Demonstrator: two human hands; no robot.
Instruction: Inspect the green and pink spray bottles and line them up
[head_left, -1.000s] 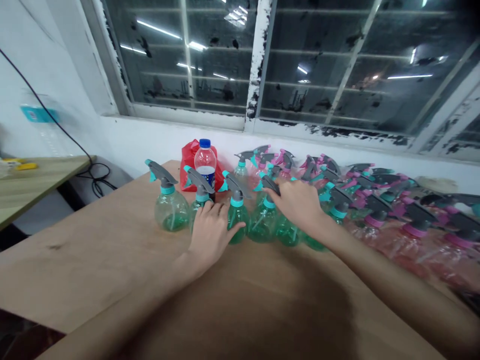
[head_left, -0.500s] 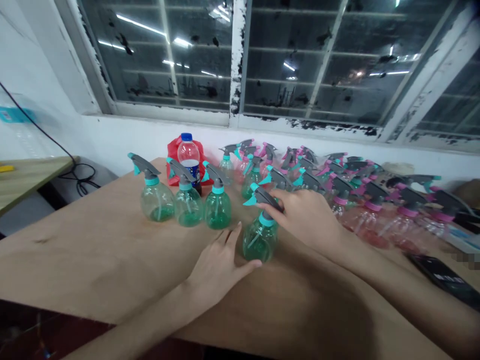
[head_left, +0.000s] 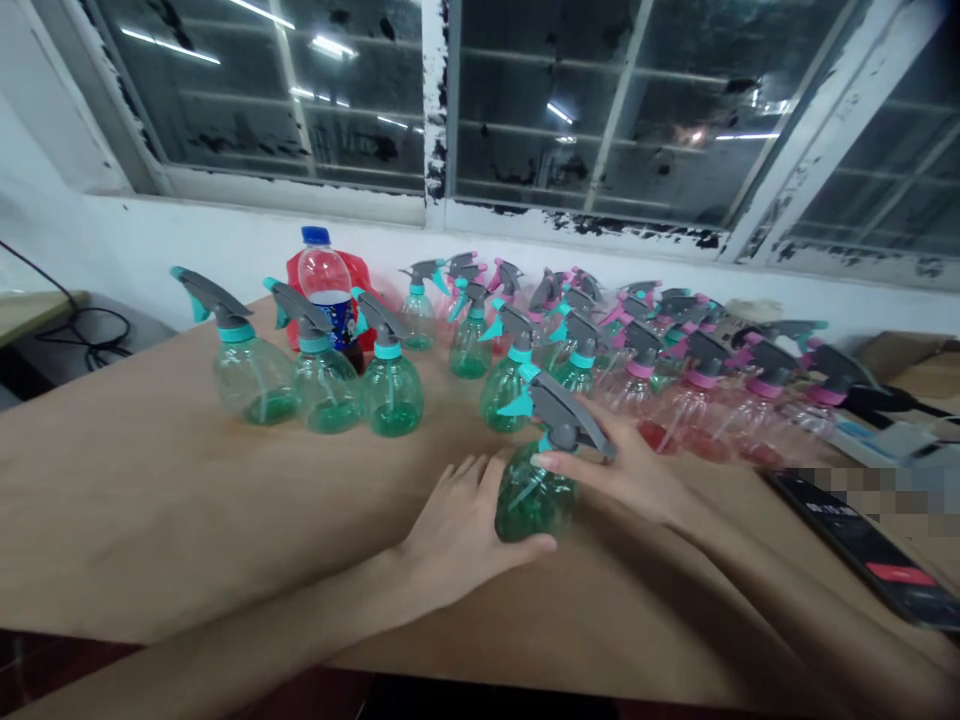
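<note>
A green spray bottle (head_left: 534,500) with a grey trigger head and turquoise nozzle stands in front of me, between both hands. My left hand (head_left: 465,520) is wrapped round the left side of its body, thumb along the bottom front. My right hand (head_left: 630,460) grips the turquoise collar just under the spray head, fingers partly hidden behind it. To the left stand three more green spray bottles in a row, the closest one (head_left: 393,398) holding a little green liquid. Just behind my bottle is another green spray bottle (head_left: 510,385).
Several pink spray bottles (head_left: 701,415) with grey heads crowd the right and back of the wooden table (head_left: 187,520). A drink bottle (head_left: 326,290) with a blue cap stands by a red bag (head_left: 360,275). A phone (head_left: 862,540) lies at the right.
My right hand has moved from the spray head down to the collar. My left hand has closed in on the bottle's body. The view has shifted and come closer.
</note>
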